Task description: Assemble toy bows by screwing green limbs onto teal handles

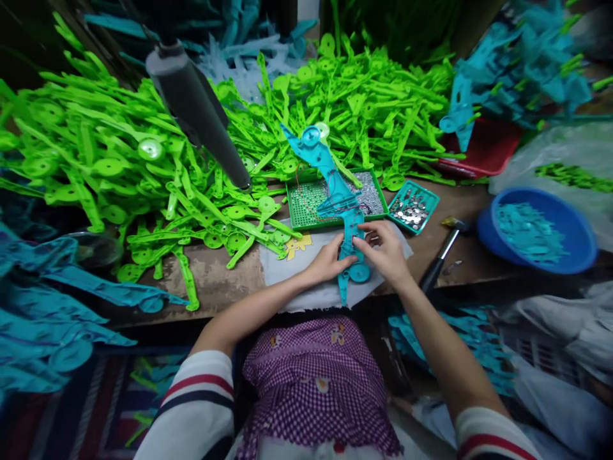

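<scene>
Evidently the left hand (330, 259) is closed around the near stretch of a long blue plastic part (345, 191), its thumb laid across the top, while the right hand (389, 248) touches the right edge with thumb and forefinger; whether that is a firm pinch or only a press, I cannot tell. The part runs from between both hands outward beyond them, over a green tray (306, 225), with its near tip pointing back toward the wearer below the left hand. A thin red wire (301, 193) loops loose over the tray, beyond the left hand and a little left of it; if the part were drawn back, that loop could catch on the tray's rim and pull free. Just beyond the right hand sits a small teal tray (430, 214) of shiny discs (410, 211), which a careless knuckle might tip. Farther right of that hand lies a hammer (445, 246), where a swinging forearm could nudge it. Most of the left fingers are hidden beneath the part, and the right hand's other fingers curl out of sight. Whether the part is one piece or two joined is hard to make out, and grey fabric (550, 383), right of the right forearm, blurs away.
</scene>
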The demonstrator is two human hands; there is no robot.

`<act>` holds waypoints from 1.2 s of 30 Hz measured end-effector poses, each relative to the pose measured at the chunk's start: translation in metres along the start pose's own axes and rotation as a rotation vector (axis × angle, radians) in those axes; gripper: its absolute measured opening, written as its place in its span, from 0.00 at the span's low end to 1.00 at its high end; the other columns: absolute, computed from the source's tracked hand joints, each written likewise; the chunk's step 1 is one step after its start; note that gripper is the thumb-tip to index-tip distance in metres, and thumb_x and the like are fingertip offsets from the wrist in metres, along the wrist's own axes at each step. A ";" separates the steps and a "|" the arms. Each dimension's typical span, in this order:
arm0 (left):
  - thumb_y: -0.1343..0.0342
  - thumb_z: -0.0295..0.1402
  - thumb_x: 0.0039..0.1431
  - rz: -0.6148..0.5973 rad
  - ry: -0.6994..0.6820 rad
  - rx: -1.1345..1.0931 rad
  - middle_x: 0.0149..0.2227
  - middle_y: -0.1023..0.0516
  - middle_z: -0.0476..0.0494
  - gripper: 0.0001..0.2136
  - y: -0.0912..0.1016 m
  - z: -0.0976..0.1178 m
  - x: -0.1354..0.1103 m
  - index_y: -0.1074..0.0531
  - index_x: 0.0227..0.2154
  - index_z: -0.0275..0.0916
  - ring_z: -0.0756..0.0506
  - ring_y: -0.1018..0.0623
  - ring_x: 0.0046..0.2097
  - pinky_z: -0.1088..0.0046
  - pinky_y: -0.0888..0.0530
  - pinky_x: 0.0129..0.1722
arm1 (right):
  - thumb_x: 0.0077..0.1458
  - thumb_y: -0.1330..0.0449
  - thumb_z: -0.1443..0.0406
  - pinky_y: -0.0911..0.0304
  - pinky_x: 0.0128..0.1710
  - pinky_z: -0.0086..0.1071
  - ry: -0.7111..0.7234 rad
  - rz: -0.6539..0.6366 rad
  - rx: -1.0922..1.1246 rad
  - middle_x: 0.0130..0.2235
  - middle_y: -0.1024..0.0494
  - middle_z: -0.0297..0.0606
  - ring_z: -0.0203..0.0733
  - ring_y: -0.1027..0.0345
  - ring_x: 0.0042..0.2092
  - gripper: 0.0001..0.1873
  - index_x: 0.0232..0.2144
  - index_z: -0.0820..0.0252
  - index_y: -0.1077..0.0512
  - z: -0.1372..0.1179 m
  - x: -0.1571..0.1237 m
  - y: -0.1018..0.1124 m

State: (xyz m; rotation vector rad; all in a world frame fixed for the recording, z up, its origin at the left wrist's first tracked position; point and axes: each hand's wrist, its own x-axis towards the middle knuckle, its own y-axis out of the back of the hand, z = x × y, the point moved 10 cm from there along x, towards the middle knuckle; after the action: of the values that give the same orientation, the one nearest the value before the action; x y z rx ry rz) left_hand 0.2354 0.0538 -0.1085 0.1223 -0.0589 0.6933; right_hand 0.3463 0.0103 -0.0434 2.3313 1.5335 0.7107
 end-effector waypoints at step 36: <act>0.37 0.41 0.54 0.063 0.070 -0.016 0.45 0.22 0.41 0.26 0.028 -0.014 0.013 0.33 0.53 0.36 0.43 0.24 0.41 0.64 0.24 0.44 | 0.60 0.43 0.60 0.37 0.40 0.39 -0.202 0.250 -0.692 0.41 0.24 0.45 0.45 0.31 0.37 0.13 0.38 0.60 0.21 0.085 0.000 0.113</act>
State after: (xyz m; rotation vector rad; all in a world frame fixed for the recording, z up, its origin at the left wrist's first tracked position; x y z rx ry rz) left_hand 0.2280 0.0849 -0.1183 0.0816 -0.0013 0.7592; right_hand 0.4798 -0.0312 -0.0623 1.9840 0.7454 0.8596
